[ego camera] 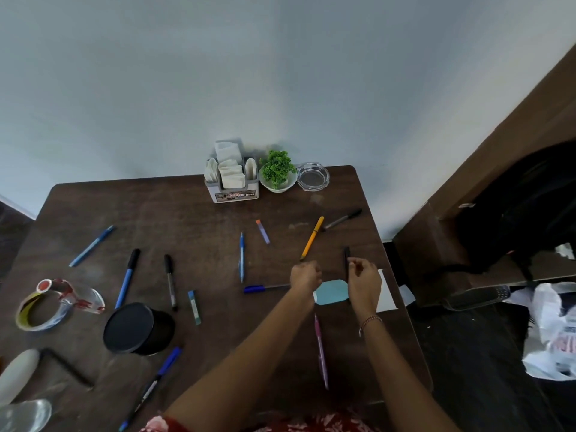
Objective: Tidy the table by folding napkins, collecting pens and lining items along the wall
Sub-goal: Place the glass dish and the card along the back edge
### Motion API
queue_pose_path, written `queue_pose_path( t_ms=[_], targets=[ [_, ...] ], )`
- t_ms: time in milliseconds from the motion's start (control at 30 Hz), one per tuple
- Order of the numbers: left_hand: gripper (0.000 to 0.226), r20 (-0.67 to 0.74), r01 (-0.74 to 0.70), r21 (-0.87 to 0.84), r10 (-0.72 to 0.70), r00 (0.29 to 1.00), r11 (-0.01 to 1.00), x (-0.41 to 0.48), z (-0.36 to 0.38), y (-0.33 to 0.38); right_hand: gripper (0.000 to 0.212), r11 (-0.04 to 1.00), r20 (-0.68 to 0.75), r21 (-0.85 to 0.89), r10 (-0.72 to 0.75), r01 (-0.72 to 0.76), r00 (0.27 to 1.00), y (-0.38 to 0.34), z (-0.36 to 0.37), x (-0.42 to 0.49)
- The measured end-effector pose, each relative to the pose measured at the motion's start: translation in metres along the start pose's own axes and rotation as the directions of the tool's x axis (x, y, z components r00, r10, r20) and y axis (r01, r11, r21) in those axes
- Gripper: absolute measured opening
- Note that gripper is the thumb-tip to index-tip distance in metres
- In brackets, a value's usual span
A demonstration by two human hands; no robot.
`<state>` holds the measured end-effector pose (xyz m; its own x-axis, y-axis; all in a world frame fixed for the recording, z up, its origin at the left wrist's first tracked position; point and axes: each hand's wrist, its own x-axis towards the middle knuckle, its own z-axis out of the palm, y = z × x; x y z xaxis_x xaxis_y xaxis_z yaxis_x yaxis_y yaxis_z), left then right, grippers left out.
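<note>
A light blue napkin (332, 292) lies flat near the table's right edge, partly on a white sheet (387, 291). My left hand (306, 275) hovers at its far left corner with the fingers curled in. At the far right corner is my right hand (364, 283), fingers bent, right beside a black pen (346, 257). Whether either hand grips anything is hidden. Several pens and markers lie scattered: a yellow pen (312, 237), a blue pen (242, 256), a dark blue pen (255, 289), a pink pen (321, 349).
Against the wall stand a napkin holder (236, 194), a small green plant (277, 171) and a glass ashtray (313, 176). On the left are a black cup on its side (137, 328), a tape roll (40, 310) and more markers. Bags sit on the floor to the right.
</note>
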<state>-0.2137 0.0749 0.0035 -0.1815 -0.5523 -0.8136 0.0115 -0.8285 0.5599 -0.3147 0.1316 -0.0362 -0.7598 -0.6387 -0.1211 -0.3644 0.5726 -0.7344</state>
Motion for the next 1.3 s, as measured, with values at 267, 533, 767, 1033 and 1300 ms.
queue_pose_path(
  t_ms=[267, 533, 767, 1033, 1300],
  targets=[
    [0.032, 0.137, -0.042, 0.241, 0.009, 0.991, 0.97, -0.01, 0.051, -0.066, 0.033, 0.99, 0.028, -0.129, 0.068, -0.064, 0.997, 0.051, -0.039, 0.004],
    [0.038, 0.155, 0.005, 0.325, -0.058, 0.986, 0.946, -0.01, 0.076, -0.096, 0.045, 0.96, 0.178, -0.254, 0.165, -0.117, 0.97, 0.073, -0.054, 0.005],
    [0.041, 0.152, -0.016, 0.33, -0.037, 0.988, 0.944, -0.012, 0.08, -0.095, 0.046, 0.954, 0.198, -0.262, 0.202, -0.147, 0.959, 0.071, -0.058, 0.011],
    [0.042, 0.163, 0.07, 0.234, -0.11, 0.981, 0.97, -0.008, 0.07, -0.096, 0.046, 0.93, 0.198, -0.039, 0.367, -0.366, 0.909, 0.073, -0.062, 0.01],
    [0.041, 0.25, 0.072, 0.158, -0.11, 0.962, 0.985, -0.012, 0.059, -0.084, 0.044, 0.792, 0.188, 0.285, 0.507, -0.541, 0.841, 0.055, -0.061, 0.006]
  ],
)
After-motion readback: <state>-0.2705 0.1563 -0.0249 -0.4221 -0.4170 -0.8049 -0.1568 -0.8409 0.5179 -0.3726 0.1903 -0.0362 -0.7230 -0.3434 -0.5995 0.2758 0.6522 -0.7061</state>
